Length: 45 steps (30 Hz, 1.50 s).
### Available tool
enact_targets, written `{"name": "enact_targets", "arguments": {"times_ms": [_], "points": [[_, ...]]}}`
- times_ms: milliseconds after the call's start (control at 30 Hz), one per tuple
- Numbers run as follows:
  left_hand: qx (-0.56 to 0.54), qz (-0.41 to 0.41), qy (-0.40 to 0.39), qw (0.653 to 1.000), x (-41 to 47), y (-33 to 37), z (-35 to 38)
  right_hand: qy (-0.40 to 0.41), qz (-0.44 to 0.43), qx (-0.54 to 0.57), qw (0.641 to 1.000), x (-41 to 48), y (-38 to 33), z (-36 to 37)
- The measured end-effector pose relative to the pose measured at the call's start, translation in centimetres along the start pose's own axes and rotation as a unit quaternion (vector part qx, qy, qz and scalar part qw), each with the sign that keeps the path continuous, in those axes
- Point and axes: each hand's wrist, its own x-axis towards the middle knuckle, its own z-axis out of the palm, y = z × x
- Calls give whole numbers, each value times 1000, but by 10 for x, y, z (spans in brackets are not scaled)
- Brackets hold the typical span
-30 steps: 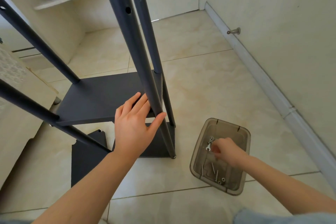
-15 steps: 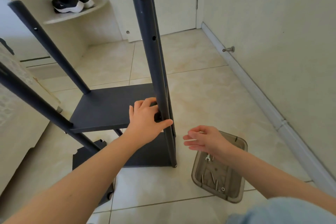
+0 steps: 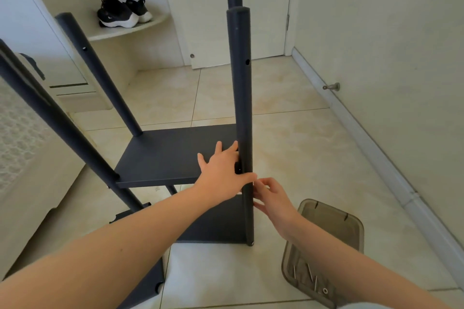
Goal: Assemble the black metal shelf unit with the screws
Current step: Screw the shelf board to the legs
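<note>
The pale tiled floor point(image 3: 288, 138) carries the black shelf unit point(image 3: 175, 155), which stands upright on its bottom board. Just to its right sits a smoky clear plastic box point(image 3: 351, 223) with loose screws point(image 3: 311, 277) inside. A separate black panel point(image 3: 150, 276) lies flat at the unit's near left corner.

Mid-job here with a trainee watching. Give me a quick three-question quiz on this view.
1. True or false: loose screws lie in the plastic box.
2. The right hand is: A inside the plastic box; B at the near post, close to the left hand; C out of view.
3. The left hand's straight fingers rest on the ___.
Key: 1 true; 2 B; 3 shelf panel.
</note>
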Motion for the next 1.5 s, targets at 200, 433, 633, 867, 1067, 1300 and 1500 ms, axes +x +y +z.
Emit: {"name": "enact_targets", "arguments": {"times_ms": [200,433,633,867,1067,1300,1500], "points": [[-11,-2,11,1000,14,-14,-30,-15,-48,-2,999,6,-21,15],[-156,-13,65,986,18,-44,-81,-16,-99,-22,995,12,-59,51],[-237,-22,112,965,15,-87,-113,-18,-138,-59,988,21,-81,92],[-261,-34,167,950,4,-130,-135,-26,-190,-83,978,30,-96,135],[-285,-25,194,938,-15,-148,-142,-52,-205,-108,971,27,-108,153],[-392,-2,212,895,-38,-161,-128,-61,-246,-165,953,21,-121,153],[-446,5,228,865,-58,-178,-77,-75,-228,-236,942,25,-104,149]]}}
